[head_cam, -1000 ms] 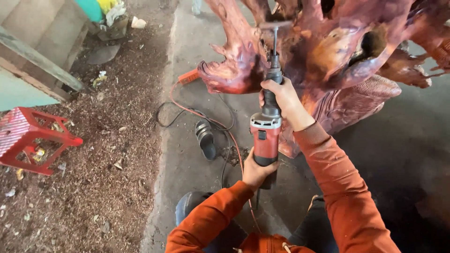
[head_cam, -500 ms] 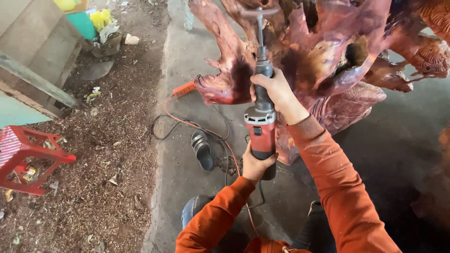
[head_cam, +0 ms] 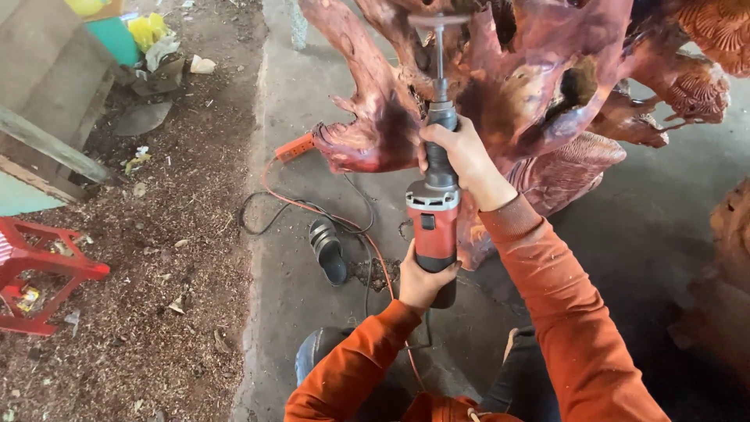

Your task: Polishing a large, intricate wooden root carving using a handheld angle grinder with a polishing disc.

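Note:
I hold a red and grey die grinder (head_cam: 432, 217) upright in both hands. My left hand (head_cam: 423, 281) grips its red rear body from below. My right hand (head_cam: 461, 156) wraps the dark neck near the front. The long shaft with a small disc tip (head_cam: 438, 22) points up into a large reddish carved tree root sculpture (head_cam: 539, 86). Both arms wear orange sleeves.
A black sandal (head_cam: 328, 250) and black and orange cables (head_cam: 305, 207) lie on the concrete floor under the root. An orange plug block (head_cam: 294, 148) sits by the root. Left is sawdust-covered ground with a red plastic stool (head_cam: 39, 273) and wooden boards (head_cam: 47, 94).
The view has shifted slightly, and the grinder tip sits a little higher against the root. Both hands keep the same grip.

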